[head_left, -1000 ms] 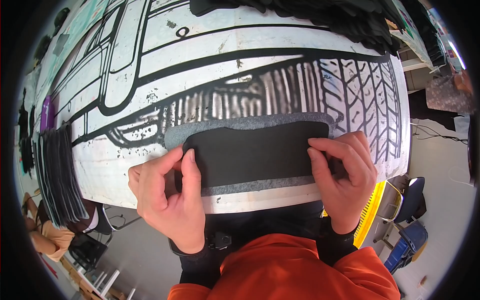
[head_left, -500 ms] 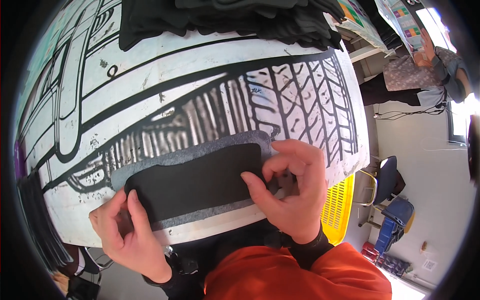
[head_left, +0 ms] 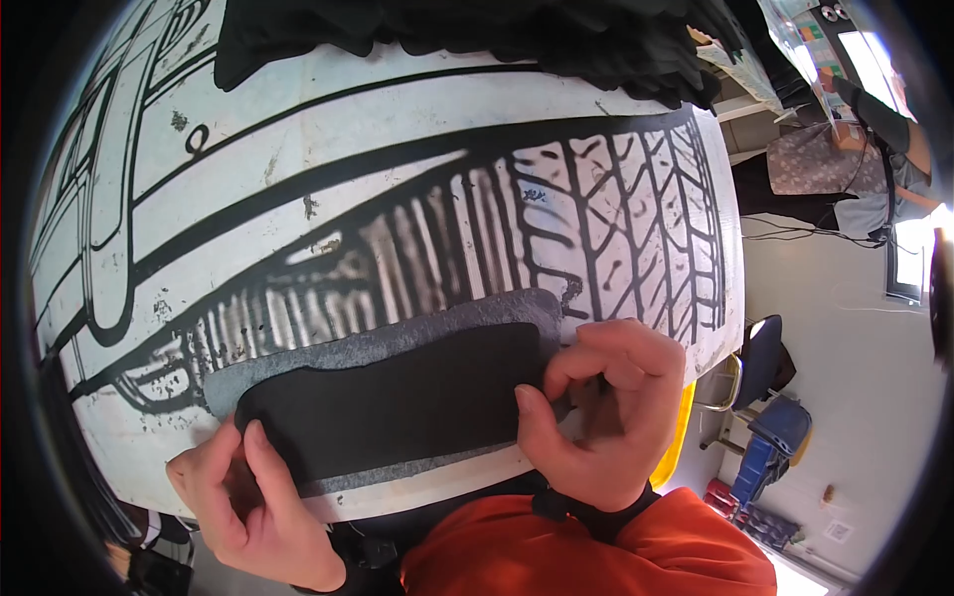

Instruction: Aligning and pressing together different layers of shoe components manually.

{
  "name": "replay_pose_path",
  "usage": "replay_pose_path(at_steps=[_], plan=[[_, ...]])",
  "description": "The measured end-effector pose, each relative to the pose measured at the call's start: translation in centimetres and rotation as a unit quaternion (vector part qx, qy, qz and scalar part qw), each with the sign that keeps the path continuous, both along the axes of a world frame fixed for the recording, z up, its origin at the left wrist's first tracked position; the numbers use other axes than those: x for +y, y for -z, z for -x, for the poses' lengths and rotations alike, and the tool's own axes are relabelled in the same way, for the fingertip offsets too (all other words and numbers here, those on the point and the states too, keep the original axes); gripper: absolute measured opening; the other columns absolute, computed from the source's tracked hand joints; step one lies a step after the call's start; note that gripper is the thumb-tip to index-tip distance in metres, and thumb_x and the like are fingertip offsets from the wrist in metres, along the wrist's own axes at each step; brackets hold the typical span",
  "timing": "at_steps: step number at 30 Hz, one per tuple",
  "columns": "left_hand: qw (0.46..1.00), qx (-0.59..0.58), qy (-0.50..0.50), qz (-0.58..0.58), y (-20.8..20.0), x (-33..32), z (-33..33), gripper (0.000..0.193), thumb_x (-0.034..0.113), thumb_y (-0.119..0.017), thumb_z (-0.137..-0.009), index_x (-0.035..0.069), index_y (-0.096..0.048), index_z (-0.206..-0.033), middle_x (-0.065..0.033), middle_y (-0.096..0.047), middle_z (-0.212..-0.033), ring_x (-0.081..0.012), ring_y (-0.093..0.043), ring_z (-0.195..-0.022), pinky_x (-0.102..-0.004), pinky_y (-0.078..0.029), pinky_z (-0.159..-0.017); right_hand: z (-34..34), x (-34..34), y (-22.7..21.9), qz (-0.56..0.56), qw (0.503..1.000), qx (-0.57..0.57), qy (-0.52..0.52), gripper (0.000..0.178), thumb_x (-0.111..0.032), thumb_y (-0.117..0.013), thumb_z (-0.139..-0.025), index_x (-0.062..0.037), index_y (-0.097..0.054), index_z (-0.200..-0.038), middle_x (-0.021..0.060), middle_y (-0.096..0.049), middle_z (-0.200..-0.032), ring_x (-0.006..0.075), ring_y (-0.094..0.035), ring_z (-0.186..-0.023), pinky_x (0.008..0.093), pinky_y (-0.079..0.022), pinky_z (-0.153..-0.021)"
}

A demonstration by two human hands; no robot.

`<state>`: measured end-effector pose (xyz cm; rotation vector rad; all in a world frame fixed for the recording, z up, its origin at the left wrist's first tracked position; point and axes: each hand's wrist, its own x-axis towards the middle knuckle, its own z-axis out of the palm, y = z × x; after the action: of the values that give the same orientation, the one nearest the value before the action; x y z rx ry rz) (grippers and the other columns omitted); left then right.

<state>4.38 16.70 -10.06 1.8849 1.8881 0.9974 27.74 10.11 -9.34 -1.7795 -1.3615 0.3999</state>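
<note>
A flat black piece of cloth-like material [head_left: 397,412], longer than it is wide, is stretched between my two hands. Its left end is pinched by the thumb and fingers of my left hand [head_left: 260,512]. At the other end, my right hand [head_left: 616,422] grips the right edge with thumb and curled fingers. Beneath the piece lies a speckled grey pad [head_left: 427,326] with rounded corners, showing along the far side and as a thin strip at the near side. The pad rests by the table's near edge.
The white table [head_left: 328,114] bears bold black line drawings. Piled black pieces [head_left: 457,35] cover its far side. To the right are a yellow crate [head_left: 680,432], a dark chair [head_left: 760,363] and a blue bin [head_left: 770,447]. Another person [head_left: 820,164] stands at the far right.
The view has shifted, so table, pad and hands sit lower in it. Both hands keep hold of the black piece, and less of the pad's near strip shows. The other person's arm has moved.
</note>
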Motion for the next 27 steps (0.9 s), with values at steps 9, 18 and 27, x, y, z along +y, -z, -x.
replay_pose_path(at_steps=[9,18,27], plan=[[1.0,0.019,0.018,-0.001,-0.1,0.0,0.1,0.008,0.001,-0.07,-0.101,-0.003,-0.071,-0.109,-0.0008,-0.059,-0.093,-0.0098,-0.051,-0.083,-0.0239,-0.042,-0.072,0.2,0.0,0.8,-0.157,0.978,0.096,0.093,0.047,0.001,-0.066,-0.065,0.0009,-0.053,-0.11,0.0068,-0.057,-0.077,0.0179,-0.046,-0.069,0.0327,-0.037,-0.071],[1.0,-0.003,0.015,-0.006,0.0,0.1,-0.2,0.009,0.001,-0.07,-0.101,-0.003,-0.071,-0.109,-0.0009,-0.059,-0.093,-0.0099,-0.05,-0.083,-0.0239,-0.041,-0.074,-0.4,-0.6,1.1,-0.196,0.97,0.107,0.101,0.04,0.001,-0.06,-0.061,0.0006,-0.057,-0.1,0.0089,-0.053,-0.081,0.0178,-0.044,-0.076,0.0307,-0.035,-0.073],[0.999,-0.031,-0.016,-0.021,-0.4,0.1,-0.5,0.014,-0.006,-0.075,-0.093,-0.004,-0.072,-0.106,-0.0064,-0.058,-0.094,-0.0165,-0.057,-0.083,-0.0288,-0.045,-0.069,-0.4,0.1,-0.5,-0.132,0.989,-0.009,0.062,0.034,0.001,-0.064,-0.056,-0.0029,-0.068,-0.09,0.0129,-0.063,-0.09,0.0252,-0.054,-0.082,0.0348,-0.042,-0.072]])
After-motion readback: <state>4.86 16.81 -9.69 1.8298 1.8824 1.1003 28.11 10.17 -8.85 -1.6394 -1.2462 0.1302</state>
